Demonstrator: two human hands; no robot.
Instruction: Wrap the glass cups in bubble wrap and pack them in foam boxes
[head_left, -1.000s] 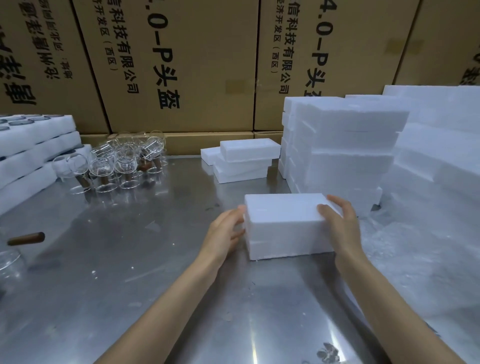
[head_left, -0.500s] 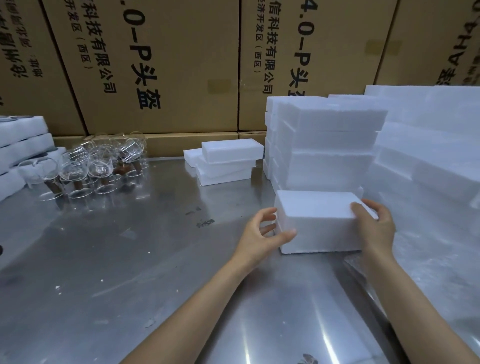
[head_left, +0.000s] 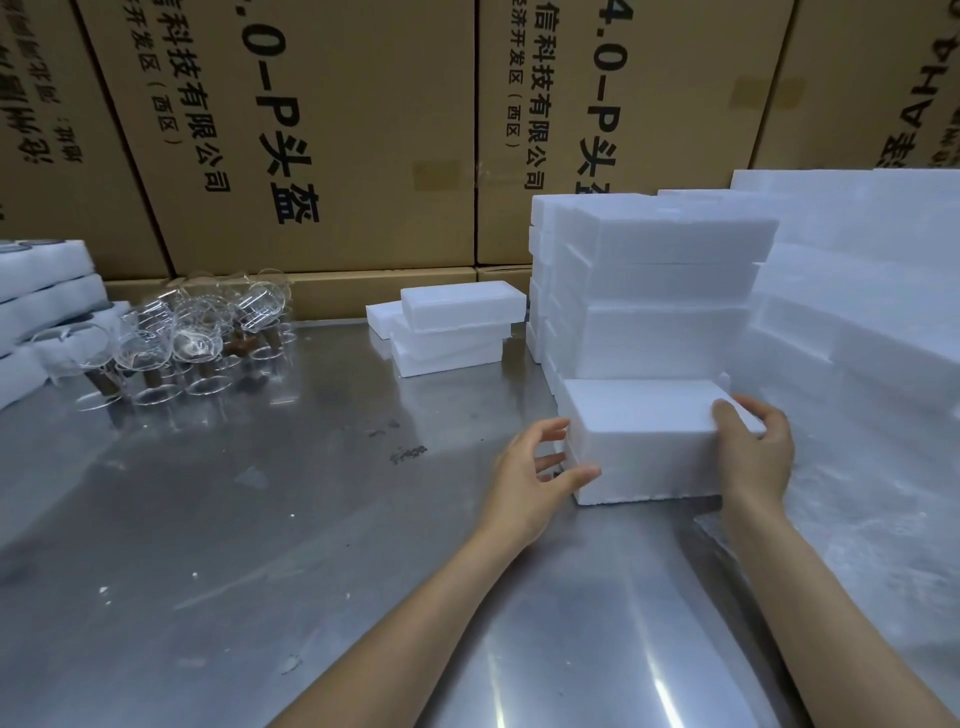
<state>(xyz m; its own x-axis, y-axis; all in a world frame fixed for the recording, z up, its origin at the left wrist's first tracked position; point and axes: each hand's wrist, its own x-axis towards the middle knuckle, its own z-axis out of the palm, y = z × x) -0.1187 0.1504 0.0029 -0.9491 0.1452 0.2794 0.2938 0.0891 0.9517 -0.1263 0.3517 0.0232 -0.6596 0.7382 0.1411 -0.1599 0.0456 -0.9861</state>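
Observation:
A closed white foam box (head_left: 639, 421) lies on the steel table (head_left: 234, 519), right in front of a tall stack of foam boxes (head_left: 665, 291). My right hand (head_left: 753, 452) grips its right end, fingers curled over the top edge. At the box's left end my left hand (head_left: 530, 473) is spread, with the thumb touching the front corner and the fingers slightly off the foam. Several clear glass cups (head_left: 197, 338) with brown stems stand at the table's back left, far from both hands.
A small pile of foam boxes (head_left: 452, 327) sits at the back centre. Foam trays (head_left: 41, 306) are stacked at the left edge. More foam blocks (head_left: 872, 322) fill the right side. Large cardboard cartons (head_left: 311, 130) wall off the back.
The foam box has slid right and back, up against the tall stack. My left hand has loosened from its end; my right hand still holds it.

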